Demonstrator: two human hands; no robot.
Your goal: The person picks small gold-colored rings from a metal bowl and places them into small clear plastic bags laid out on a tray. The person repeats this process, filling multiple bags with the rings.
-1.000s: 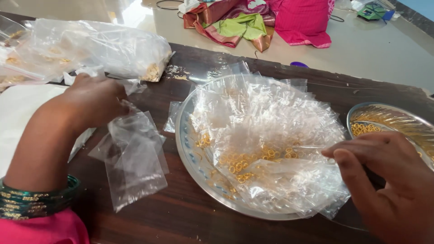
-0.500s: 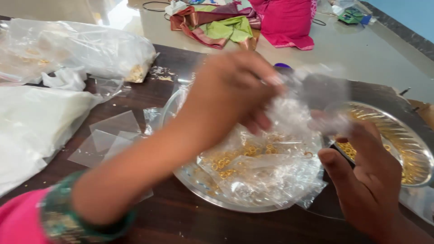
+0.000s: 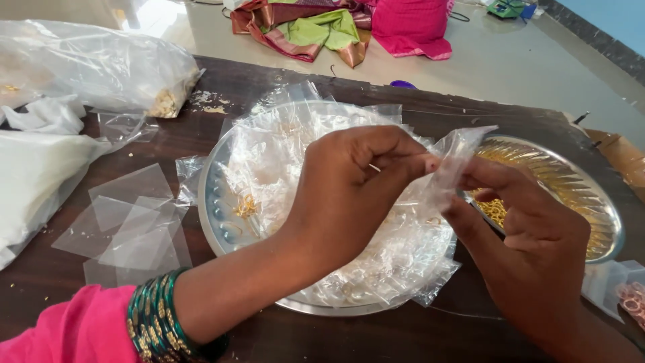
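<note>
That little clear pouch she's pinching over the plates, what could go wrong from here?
The small clear pouch is pinched between the left hand and right hand above a steel plate heaped with loose plastic. It could slip and get lost among that plastic. Gold bits there, and in the second steel plate, might scatter onto the dark table if a wrist knocks a rim.

We see bare bench (image 3: 376,343) at six o'clock, below the steel plate (image 3: 209,202) heaped with plastic film. At nine o'clock, loose clear pouches (image 3: 127,228) and a white bag (image 3: 33,175) crowd the way; at three o'clock a ribbed tray (image 3: 605,202) blocks passage.
</note>
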